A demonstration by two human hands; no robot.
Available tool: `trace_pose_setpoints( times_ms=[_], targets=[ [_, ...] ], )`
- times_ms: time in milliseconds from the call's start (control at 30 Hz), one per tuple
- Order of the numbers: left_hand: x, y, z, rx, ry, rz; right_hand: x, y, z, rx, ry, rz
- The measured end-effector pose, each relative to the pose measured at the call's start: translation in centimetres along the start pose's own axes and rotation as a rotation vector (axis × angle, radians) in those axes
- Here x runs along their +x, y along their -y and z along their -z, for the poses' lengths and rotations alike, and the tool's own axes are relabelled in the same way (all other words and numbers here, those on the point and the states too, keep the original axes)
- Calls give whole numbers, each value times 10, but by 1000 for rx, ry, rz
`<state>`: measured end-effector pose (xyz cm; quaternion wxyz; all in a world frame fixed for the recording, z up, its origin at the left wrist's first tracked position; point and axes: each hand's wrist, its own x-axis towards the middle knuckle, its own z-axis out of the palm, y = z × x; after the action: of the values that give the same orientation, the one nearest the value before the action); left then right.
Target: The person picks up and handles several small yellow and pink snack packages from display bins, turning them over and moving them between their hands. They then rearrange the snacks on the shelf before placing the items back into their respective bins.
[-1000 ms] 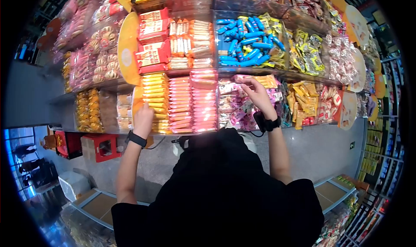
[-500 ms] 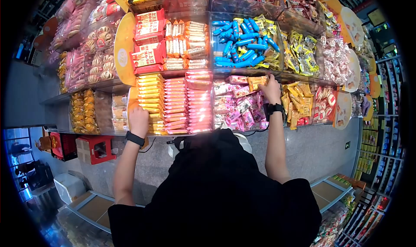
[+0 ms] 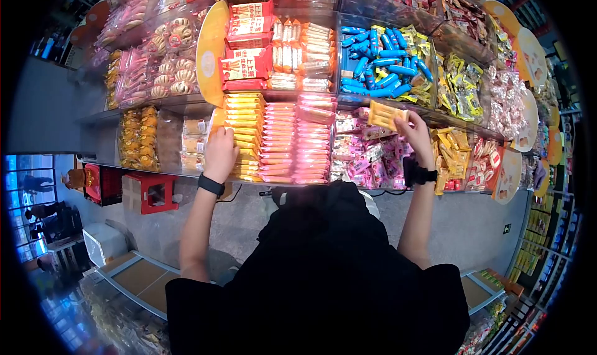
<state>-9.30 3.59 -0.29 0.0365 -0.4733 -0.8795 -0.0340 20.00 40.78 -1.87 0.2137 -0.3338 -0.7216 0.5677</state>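
My right hand (image 3: pixel 415 137) grips an orange snack packet (image 3: pixel 387 113), lifted above the bin of pink and white sweets (image 3: pixel 373 156). My left hand (image 3: pixel 221 153) rests on the front edge of the bin with the stacked yellow wafer packs (image 3: pixel 244 131). Both wrists wear black bands. Next to the yellow stack stand rows of pink wafer packs (image 3: pixel 295 140). My black shirt fills the lower middle of the view.
The upper shelf holds red packs (image 3: pixel 245 44), blue sausage-shaped snacks (image 3: pixel 379 59) and yellow sweets (image 3: pixel 460 87). Orange packets (image 3: pixel 457 156) fill the bin on the right. A red stool (image 3: pixel 149 190) and a white box (image 3: pixel 102 243) stand on the grey floor to the left.
My right hand reached right to the orange packets, took one and lifted it clear of the bin. My left hand stayed on the yellow wafer bin. The view shifted slightly.
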Motion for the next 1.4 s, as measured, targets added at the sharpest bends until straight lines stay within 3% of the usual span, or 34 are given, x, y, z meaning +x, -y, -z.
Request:
trace_pose_setpoints(
  times_ms=[33,100,133,200,367,400,500,533,733,800,900,1067,1400],
  targets=[
    [3,-4,8,-104,-11,16,-9,27,-11,-44,94,-169],
    [11,-18,24,-260,-24,-11,-19,50,-42,147,235,-207],
    [14,-25,31,-407,-36,-25,-22,51,-57,205,308,-210],
    [20,-45,47,-424,-32,-53,-24,59,-81,153,418,-141],
    [32,-90,75,-634,-87,-380,-32,72,-126,282,673,-251],
    [32,-95,71,-626,-87,-376,-34,69,-133,230,688,-136],
    [28,-104,53,-627,125,-406,-43,80,-143,230,838,-165],
    [25,-107,53,-615,174,-412,-41,62,-146,10,814,43],
    [9,-88,50,-513,134,-410,-42,56,-129,101,846,29],
    [7,-65,59,-337,82,-271,-40,49,-120,79,792,-5],
    [1,-29,61,-350,-3,-224,-33,38,-114,0,776,13],
    [-8,-6,52,-405,257,-120,-28,39,-114,-29,763,-10],
    [-9,6,8,-263,317,-93,-30,33,-118,-10,778,-28]
  ],
)
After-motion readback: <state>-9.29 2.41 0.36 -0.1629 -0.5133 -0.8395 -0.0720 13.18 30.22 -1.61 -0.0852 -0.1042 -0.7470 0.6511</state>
